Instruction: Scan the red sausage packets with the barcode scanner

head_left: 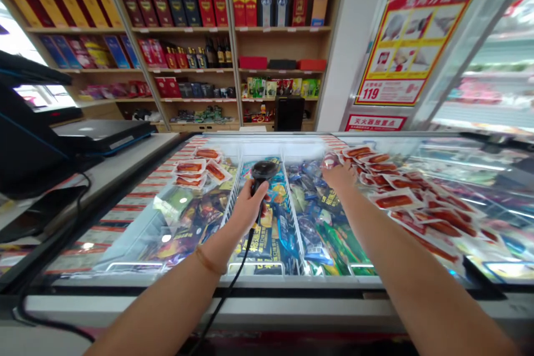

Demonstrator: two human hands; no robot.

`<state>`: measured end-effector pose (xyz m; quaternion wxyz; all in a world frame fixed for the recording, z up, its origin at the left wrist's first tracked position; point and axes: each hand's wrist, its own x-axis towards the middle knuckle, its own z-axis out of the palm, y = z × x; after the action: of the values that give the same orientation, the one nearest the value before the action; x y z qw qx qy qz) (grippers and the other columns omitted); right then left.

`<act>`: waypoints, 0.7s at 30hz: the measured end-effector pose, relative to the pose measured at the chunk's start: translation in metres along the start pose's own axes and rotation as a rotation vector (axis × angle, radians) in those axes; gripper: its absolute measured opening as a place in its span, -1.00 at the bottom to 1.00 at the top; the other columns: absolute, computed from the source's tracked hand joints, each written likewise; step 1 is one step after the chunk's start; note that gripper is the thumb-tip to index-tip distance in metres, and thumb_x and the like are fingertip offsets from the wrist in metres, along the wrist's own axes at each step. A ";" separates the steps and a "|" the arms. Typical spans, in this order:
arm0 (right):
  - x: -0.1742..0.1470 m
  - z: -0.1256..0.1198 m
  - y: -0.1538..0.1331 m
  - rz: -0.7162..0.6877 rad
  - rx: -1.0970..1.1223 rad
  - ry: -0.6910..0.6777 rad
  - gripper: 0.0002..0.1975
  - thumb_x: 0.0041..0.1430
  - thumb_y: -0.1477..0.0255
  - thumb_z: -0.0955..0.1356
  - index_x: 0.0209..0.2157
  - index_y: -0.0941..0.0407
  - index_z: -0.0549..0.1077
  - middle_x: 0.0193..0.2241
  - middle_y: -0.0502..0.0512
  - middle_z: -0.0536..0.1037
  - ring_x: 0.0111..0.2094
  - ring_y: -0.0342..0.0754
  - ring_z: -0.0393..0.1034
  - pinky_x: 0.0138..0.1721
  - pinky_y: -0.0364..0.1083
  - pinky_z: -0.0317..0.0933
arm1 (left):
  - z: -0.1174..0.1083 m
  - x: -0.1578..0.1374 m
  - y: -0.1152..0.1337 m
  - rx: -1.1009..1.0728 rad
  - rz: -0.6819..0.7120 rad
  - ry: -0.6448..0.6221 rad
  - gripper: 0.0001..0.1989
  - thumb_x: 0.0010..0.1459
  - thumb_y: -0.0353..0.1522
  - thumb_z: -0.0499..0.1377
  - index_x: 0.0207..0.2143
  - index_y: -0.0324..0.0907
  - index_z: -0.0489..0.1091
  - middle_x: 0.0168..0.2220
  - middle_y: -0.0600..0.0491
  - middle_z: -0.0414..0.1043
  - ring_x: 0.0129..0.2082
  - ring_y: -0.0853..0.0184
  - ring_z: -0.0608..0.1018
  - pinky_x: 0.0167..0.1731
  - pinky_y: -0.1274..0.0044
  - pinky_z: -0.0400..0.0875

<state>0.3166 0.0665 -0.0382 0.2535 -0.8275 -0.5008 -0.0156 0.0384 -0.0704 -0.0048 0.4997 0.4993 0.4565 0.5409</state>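
Note:
My left hand (249, 206) is wrapped round the handle of a black barcode scanner (265, 169), whose head points away from me above the freezer's glass top. A black cable (241, 267) hangs from it past my wrist. Farther right, my right hand (340, 176) has its fingers closed on a small reddish package (331, 160), blurred and partly hidden by the hand. Beside that hand, a spread of vacuum-packed sausages (394, 200) lies on the glass. A smaller group of sausage packs (192, 167) sits left of the scanner.
Below the glass, the chest freezer (275, 292) holds colourful bagged goods split by white wire dividers (293, 208). A counter with a black checkout machine (29, 128) stands at the left. Shelves of boxes and bottles (179, 28) line the back, with a red poster (417, 28) on the right.

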 end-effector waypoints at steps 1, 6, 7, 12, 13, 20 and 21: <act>0.002 -0.001 0.002 -0.005 -0.011 -0.004 -0.38 0.20 0.15 0.26 0.15 0.29 0.42 0.34 0.43 0.07 0.27 0.39 0.07 0.23 0.24 0.01 | -0.001 0.000 0.000 -0.006 -0.003 0.006 -0.45 -0.03 0.09 0.26 -0.23 -0.12 0.23 -0.53 0.19 0.40 -0.73 0.50 0.36 -0.76 0.63 0.23; 0.002 -0.002 0.001 0.006 -0.040 0.043 -0.31 0.23 0.17 0.25 0.22 0.39 0.30 0.21 0.55 0.24 0.24 0.40 0.12 0.20 0.23 0.05 | -0.003 -0.002 0.003 -0.005 0.006 -0.004 -0.46 -0.03 0.08 0.26 -0.26 -0.12 0.22 -0.50 0.17 0.41 -0.72 0.50 0.36 -0.76 0.64 0.22; 0.001 -0.004 0.000 0.004 -0.047 0.045 -0.31 0.24 0.17 0.24 0.22 0.40 0.29 0.19 0.56 0.26 0.23 0.40 0.12 0.19 0.23 0.06 | -0.003 -0.003 0.005 0.001 0.011 -0.011 -0.47 -0.02 0.08 0.26 -0.27 -0.12 0.22 -0.50 0.17 0.41 -0.72 0.50 0.36 -0.75 0.64 0.22; -0.013 -0.017 -0.011 -0.240 -0.134 0.041 -0.48 0.28 0.25 0.24 0.07 0.37 0.46 0.06 0.53 0.43 0.18 0.39 0.21 0.13 0.23 0.11 | 0.000 -0.007 0.010 0.029 0.025 -0.035 -0.49 0.00 0.06 0.26 -0.28 -0.12 0.21 -0.51 0.17 0.40 -0.72 0.51 0.35 -0.75 0.64 0.21; -0.017 -0.020 -0.015 -0.324 -0.143 0.051 -0.53 0.29 0.29 0.24 0.02 0.34 0.50 0.02 0.50 0.48 0.15 0.36 0.24 0.13 0.22 0.13 | 0.000 -0.007 0.010 0.033 0.024 -0.041 -0.49 0.00 0.06 0.26 -0.28 -0.12 0.21 -0.51 0.17 0.41 -0.72 0.51 0.35 -0.75 0.64 0.21; -0.034 -0.009 -0.043 -0.774 0.194 -0.190 -0.69 0.30 0.39 0.24 -0.15 0.11 0.61 -0.15 0.16 0.64 -0.13 0.03 0.51 -0.04 -0.07 0.32 | -0.005 -0.003 0.003 0.037 0.020 -0.030 -0.47 -0.01 0.09 0.25 -0.25 -0.11 0.22 -0.51 0.18 0.41 -0.73 0.49 0.36 -0.75 0.62 0.24; -0.035 -0.006 -0.044 -0.763 0.289 -0.234 -0.69 0.29 0.36 0.25 -0.13 0.10 0.61 -0.18 0.11 0.65 -0.17 0.01 0.52 -0.09 -0.08 0.34 | -0.006 -0.002 0.003 0.040 0.021 -0.027 -0.46 -0.02 0.10 0.25 -0.24 -0.11 0.22 -0.51 0.18 0.41 -0.73 0.49 0.36 -0.75 0.62 0.24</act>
<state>0.2641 0.0515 -0.0245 0.2845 -0.5351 -0.7935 0.0561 0.0324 -0.0730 -0.0029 0.4900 0.5211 0.4555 0.5300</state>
